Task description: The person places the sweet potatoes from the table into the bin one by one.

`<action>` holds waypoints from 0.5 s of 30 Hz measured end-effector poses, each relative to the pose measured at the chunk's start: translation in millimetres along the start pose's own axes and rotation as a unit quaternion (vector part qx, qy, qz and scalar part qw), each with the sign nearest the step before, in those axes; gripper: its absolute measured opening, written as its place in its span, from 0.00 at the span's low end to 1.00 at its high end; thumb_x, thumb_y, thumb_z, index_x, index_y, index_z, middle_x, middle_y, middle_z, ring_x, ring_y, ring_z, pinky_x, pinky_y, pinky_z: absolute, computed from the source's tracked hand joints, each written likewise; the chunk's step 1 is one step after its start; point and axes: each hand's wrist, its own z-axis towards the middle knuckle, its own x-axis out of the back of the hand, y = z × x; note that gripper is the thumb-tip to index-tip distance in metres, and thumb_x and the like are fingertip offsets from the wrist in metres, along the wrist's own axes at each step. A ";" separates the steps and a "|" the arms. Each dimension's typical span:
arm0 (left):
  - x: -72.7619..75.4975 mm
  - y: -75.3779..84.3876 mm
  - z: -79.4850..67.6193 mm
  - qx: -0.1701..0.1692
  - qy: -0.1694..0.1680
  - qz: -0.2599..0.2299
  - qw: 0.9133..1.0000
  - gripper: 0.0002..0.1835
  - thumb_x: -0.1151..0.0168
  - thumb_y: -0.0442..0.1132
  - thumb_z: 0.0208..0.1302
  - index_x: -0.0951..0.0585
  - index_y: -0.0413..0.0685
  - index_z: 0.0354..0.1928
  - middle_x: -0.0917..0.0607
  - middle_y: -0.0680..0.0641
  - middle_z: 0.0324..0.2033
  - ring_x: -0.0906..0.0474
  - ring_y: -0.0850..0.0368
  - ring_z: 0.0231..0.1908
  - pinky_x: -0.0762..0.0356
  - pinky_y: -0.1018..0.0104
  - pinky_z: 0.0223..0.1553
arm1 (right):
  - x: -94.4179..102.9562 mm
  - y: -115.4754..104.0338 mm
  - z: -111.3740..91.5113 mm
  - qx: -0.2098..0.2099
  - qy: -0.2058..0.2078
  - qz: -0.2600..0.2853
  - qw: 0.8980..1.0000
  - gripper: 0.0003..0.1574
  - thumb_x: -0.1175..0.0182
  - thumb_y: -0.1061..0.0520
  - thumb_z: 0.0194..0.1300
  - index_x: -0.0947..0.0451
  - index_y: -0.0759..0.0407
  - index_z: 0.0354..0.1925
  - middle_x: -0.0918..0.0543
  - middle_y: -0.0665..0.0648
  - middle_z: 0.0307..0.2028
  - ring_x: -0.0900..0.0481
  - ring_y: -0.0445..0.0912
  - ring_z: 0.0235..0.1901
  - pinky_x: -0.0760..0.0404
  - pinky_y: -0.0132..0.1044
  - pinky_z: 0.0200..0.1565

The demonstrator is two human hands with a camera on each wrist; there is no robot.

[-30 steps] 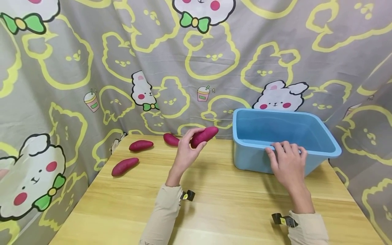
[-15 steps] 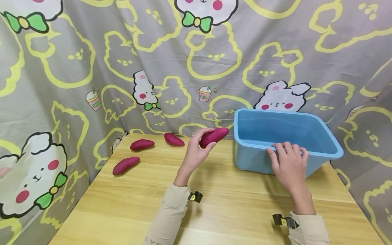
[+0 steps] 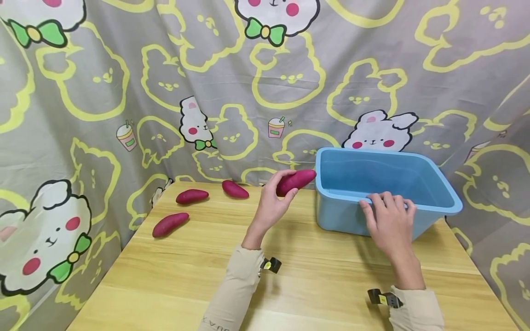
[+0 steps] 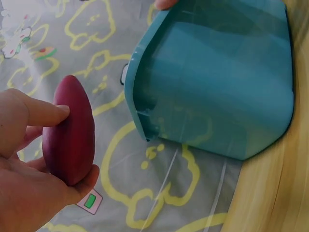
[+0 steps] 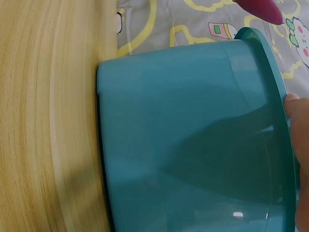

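Note:
My left hand (image 3: 271, 204) grips a purple sweet potato (image 3: 301, 179) above the table, its pointed end beside the bin's left rim. Fingers and thumb close round the sweet potato (image 4: 72, 137) in the left wrist view. On the right, a deep blue plastic bin (image 3: 341, 214) stands upright with its mouth up. My right hand (image 3: 390, 223) holds the bin's near rim, fingers hooked over the top edge. The right wrist view shows that hand (image 5: 300, 130) at the rim and the bin's outer wall (image 5: 183, 130).
Three more sweet potatoes lie on the wooden table (image 3: 198, 276) at left: one at the back (image 3: 234, 189), one left of it (image 3: 192, 196), one nearer (image 3: 170, 225). A grey patterned curtain (image 3: 232, 82) hangs close behind the table and along its sides.
My left hand has carried its sweet potato rightward, up to the bin's left rim, uncovering the back sweet potato. My right hand stays on the rim.

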 end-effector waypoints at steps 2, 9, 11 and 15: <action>-1.5 0.5 1.4 -0.003 -0.002 0.001 1.000 0.24 0.34 0.29 0.66 0.22 0.49 0.63 0.19 0.48 0.58 0.24 0.54 0.54 0.20 0.58 0.50 | 0.1 0.0 0.1 0.000 0.001 0.000 1.000 0.18 0.40 0.48 0.74 0.20 0.62 0.47 0.21 0.67 0.44 0.30 0.65 0.49 0.46 0.70 0.61; -7.9 4.6 5.5 -0.023 -0.006 0.000 1.000 0.28 0.34 0.24 0.59 0.20 0.48 0.61 0.21 0.47 0.60 0.26 0.52 0.59 0.22 0.55 0.56 | 0.1 -0.1 0.4 0.002 0.003 -0.001 1.000 0.18 0.40 0.49 0.74 0.20 0.63 0.47 0.21 0.67 0.43 0.30 0.66 0.48 0.45 0.70 0.60; -10.5 6.0 6.4 -0.026 -0.007 0.004 1.000 0.28 0.34 0.23 0.57 0.19 0.48 0.61 0.22 0.46 0.60 0.27 0.51 0.60 0.23 0.54 0.56 | 0.2 0.1 0.3 0.003 0.003 -0.001 1.000 0.18 0.40 0.49 0.74 0.20 0.63 0.47 0.21 0.67 0.43 0.30 0.66 0.48 0.45 0.69 0.60; -15.4 9.2 8.3 -0.022 -0.021 0.015 0.999 0.29 0.35 0.23 0.56 0.18 0.50 0.61 0.23 0.45 0.59 0.27 0.51 0.59 0.22 0.56 0.55 | 0.5 0.1 -0.1 0.004 0.003 -0.002 1.000 0.17 0.39 0.49 0.74 0.20 0.63 0.47 0.21 0.67 0.43 0.30 0.65 0.48 0.45 0.70 0.60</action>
